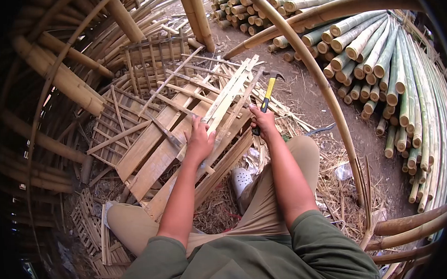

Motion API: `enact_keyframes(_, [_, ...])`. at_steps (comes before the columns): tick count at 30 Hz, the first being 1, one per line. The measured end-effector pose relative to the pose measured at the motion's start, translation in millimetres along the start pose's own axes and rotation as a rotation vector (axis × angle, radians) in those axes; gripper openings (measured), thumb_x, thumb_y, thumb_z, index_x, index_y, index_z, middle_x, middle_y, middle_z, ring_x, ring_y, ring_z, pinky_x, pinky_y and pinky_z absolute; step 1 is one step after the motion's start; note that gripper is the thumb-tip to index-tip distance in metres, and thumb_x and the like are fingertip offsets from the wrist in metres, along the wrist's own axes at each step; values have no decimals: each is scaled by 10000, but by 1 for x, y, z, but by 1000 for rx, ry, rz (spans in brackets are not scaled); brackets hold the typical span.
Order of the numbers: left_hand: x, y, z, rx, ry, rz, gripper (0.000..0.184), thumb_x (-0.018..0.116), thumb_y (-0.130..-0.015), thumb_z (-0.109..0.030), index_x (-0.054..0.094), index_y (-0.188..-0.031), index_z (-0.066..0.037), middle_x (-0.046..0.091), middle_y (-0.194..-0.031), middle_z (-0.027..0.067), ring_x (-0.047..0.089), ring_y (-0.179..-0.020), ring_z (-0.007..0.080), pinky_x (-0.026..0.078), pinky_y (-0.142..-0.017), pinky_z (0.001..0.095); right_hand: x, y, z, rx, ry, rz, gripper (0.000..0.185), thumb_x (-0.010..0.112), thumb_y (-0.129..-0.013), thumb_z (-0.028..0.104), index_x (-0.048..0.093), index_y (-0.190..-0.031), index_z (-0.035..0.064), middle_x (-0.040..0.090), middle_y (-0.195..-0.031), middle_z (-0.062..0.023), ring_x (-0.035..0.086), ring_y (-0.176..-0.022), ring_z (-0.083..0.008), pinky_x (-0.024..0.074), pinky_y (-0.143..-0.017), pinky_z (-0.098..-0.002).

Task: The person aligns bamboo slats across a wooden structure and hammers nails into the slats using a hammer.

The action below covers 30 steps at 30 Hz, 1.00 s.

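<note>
My right hand (pixel 264 122) is wrapped around the black grip of a claw hammer (pixel 268 93), its yellow-and-black handle tilted and its head up and away from me. Pale bamboo slats (pixel 229 92) lie lengthwise over a low wooden bench (pixel 156 162). On their near part rests my left hand (pixel 199 141), fingers curled over the slats' edge; its fingertips are partly hidden. Just left of that hand, a dark, narrow tool (pixel 165 131) lies across the planks, its kind unclear.
Thin bamboo lattice pieces (pixel 112 126) lean at the bench's left. Stacked bamboo poles (pixel 376 66) fill the right side. A curved bamboo pole (pixel 316 59) arches past my right arm. Shavings (pixel 332 194) cover the ground near my clog (pixel 242 180).
</note>
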State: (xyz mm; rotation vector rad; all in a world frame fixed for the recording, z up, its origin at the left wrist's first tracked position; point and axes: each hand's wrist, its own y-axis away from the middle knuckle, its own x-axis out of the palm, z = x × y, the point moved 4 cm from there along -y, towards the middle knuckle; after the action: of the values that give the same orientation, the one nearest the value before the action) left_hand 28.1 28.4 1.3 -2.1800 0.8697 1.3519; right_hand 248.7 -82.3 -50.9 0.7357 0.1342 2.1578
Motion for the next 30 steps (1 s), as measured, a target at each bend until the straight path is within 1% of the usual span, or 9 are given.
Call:
enact_keyframes(2, [-11, 1, 2, 77, 148, 28, 328, 649, -941, -228, 533, -1142, 4, 277, -1575, 208, 218, -1487, 414, 291, -1171, 478, 0, 6, 7, -4, -14, -8, 311, 738, -914, 175, 459, -782, 129, 713, -939, -119, 367, -441, -42, 351, -410, -221])
enact_keyframes(5, [-27, -1, 21, 170, 211, 24, 294, 648, -938, -207, 548, -1105, 14, 365, -1515, 222, 271, -1469, 411, 308, -1163, 434, 4, 5, 8, -24, -148, 89, 331, 725, -923, 163, 432, -771, 141, 714, -985, -152, 351, -442, -32, 348, -409, -217])
enact_keyframes(9, [-67, 6, 28, 223, 261, 91, 255, 672, -927, -178, 564, -1056, 13, 388, -1516, 214, 309, -1466, 371, 291, -1172, 411, 17, 14, 20, -28, -200, 169, 373, 725, -919, 143, 395, -746, 140, 723, -983, -186, 353, -422, -39, 361, -401, -236])
enact_keyframes(10, [-72, 6, 34, 250, 247, 72, 239, 679, -924, -168, 567, -1046, 4, 420, -1501, 200, 335, -1451, 362, 283, -1177, 402, 19, 19, 24, -40, -204, 172, 318, 708, -936, 156, 416, -814, 131, 710, -1085, -191, 341, -449, -19, 339, -414, -196])
enact_keyframes(11, [-76, 8, 40, 244, 246, 78, 239, 679, -924, -168, 567, -1046, 4, 420, -1501, 200, 335, -1451, 362, 283, -1177, 402, 20, 22, 26, -57, -189, 151, 324, 710, -937, 161, 414, -808, 135, 717, -979, -131, 340, -449, -15, 335, -411, -202])
enact_keyframes(13, [-88, 14, 47, 231, 261, 128, 229, 682, -922, -169, 567, -1042, -10, 456, -1474, 183, 359, -1435, 355, 290, -1175, 402, 21, 18, 21, -51, -146, 125, 382, 763, -902, 178, 396, -799, 155, 553, -670, 6, 364, -421, -57, 351, -399, -253])
enact_keyframes(14, [-93, 17, 48, 219, 295, 123, 224, 688, -918, -167, 567, -1037, -20, 478, -1457, 169, 385, -1418, 341, 310, -1167, 400, 20, 17, 17, -44, -150, 124, 382, 763, -902, 178, 396, -799, 155, 553, -670, 6, 364, -421, -57, 351, -399, -253])
enact_keyframes(16, [-97, 20, 47, 214, 291, 146, 218, 691, -913, -156, 568, -1036, -24, 482, -1459, 157, 402, -1408, 322, 318, -1159, 399, 29, 28, 22, -42, -170, 163, 393, 781, -889, 189, 395, -813, 170, 385, -602, 65, 363, -417, -64, 344, -400, -260])
enact_keyframes(30, [-112, 20, 39, 208, 176, 196, 219, 692, -868, -164, 578, -976, -11, 517, -1389, 178, 491, -1307, 350, 381, -1102, 391, 42, 40, 28, -65, -107, 191, 434, 801, -870, 201, 377, -780, 177, 417, -562, 61, 372, -398, -65, 345, -378, -252])
